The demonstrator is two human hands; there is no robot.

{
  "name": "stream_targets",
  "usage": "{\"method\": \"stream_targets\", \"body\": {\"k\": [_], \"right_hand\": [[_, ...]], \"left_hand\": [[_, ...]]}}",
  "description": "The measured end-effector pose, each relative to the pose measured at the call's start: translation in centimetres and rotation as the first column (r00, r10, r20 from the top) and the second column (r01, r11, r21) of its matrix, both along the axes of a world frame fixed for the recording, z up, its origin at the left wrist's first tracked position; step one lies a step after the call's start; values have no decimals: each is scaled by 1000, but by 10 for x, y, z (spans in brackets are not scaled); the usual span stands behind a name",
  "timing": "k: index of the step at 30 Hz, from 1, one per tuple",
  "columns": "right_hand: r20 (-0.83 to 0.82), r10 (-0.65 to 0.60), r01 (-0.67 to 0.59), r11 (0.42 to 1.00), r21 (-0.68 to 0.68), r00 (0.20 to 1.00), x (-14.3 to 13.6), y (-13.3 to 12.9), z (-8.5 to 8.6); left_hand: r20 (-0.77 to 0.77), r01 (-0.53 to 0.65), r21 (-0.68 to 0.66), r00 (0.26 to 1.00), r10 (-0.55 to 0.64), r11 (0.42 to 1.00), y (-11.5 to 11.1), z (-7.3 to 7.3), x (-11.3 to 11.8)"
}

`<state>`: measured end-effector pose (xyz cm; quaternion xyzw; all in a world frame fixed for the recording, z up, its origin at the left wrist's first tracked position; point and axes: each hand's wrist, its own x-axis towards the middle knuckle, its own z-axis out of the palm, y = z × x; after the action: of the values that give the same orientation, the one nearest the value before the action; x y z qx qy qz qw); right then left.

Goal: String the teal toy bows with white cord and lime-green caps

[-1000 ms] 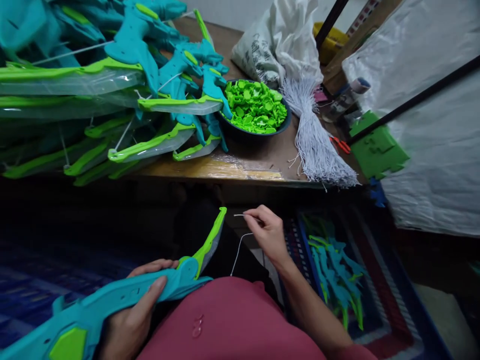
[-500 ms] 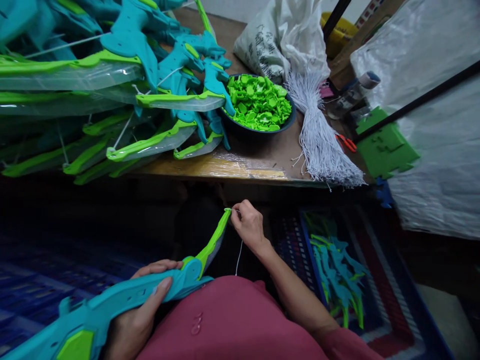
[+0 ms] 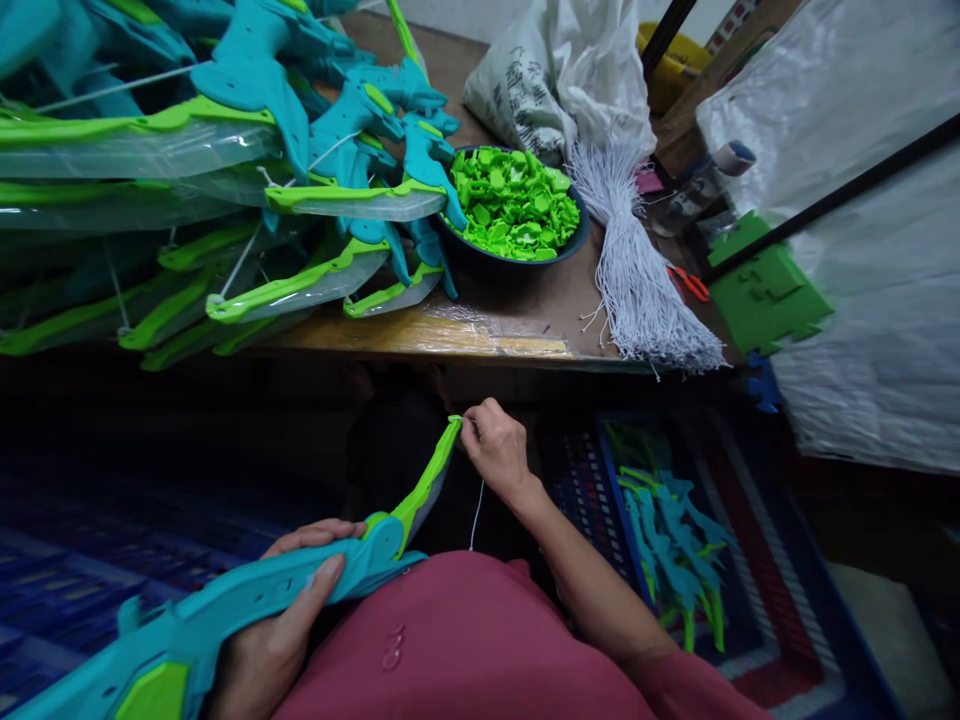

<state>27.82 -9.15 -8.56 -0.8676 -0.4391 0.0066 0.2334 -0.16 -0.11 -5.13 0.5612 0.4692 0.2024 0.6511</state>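
My left hand (image 3: 277, 620) is wrapped round the teal body of a toy bow (image 3: 247, 590) at the lower left. The bow's green limb (image 3: 427, 480) points up and right from the body. At the limb's tip my right hand (image 3: 496, 445) pinches a thin white string (image 3: 477, 515), which hangs below the fingers. Its fingertips are beside the tip; whether they touch it is too small to tell.
On the table (image 3: 480, 335) lie stacked teal bows (image 3: 255, 60), a bowl of green pieces (image 3: 517, 205), a bundle of white strings (image 3: 630, 270) and orange scissors (image 3: 688, 284). A blue crate (image 3: 855, 610) with teal-green parts (image 3: 675, 540) stands lower right.
The camera view has shifted slightly, so the table items sit a little further left. Both hands keep the same hold on the bow and string.
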Motion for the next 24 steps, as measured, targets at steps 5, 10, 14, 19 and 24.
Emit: {"method": "stream_targets", "body": {"k": [5, 10, 14, 19, 24], "right_hand": [[20, 36, -35, 998, -45, 999, 1, 5, 3], [21, 48, -47, 996, -80, 999, 2, 5, 6], [25, 66, -62, 991, -117, 998, 0, 4, 9], [4, 60, -59, 983, -175, 998, -1, 8, 8], [-67, 62, -76, 970, -230, 996, 9, -1, -1]], "left_hand": [[24, 18, 8, 1000, -18, 1000, 0, -3, -1], [28, 51, 27, 998, -52, 998, 0, -4, 1], [42, 82, 47, 996, -84, 996, 0, -2, 4], [48, 95, 89, 994, -100, 991, -1, 0, 8], [118, 134, -12, 984, -131, 991, -4, -4, 21]]}}
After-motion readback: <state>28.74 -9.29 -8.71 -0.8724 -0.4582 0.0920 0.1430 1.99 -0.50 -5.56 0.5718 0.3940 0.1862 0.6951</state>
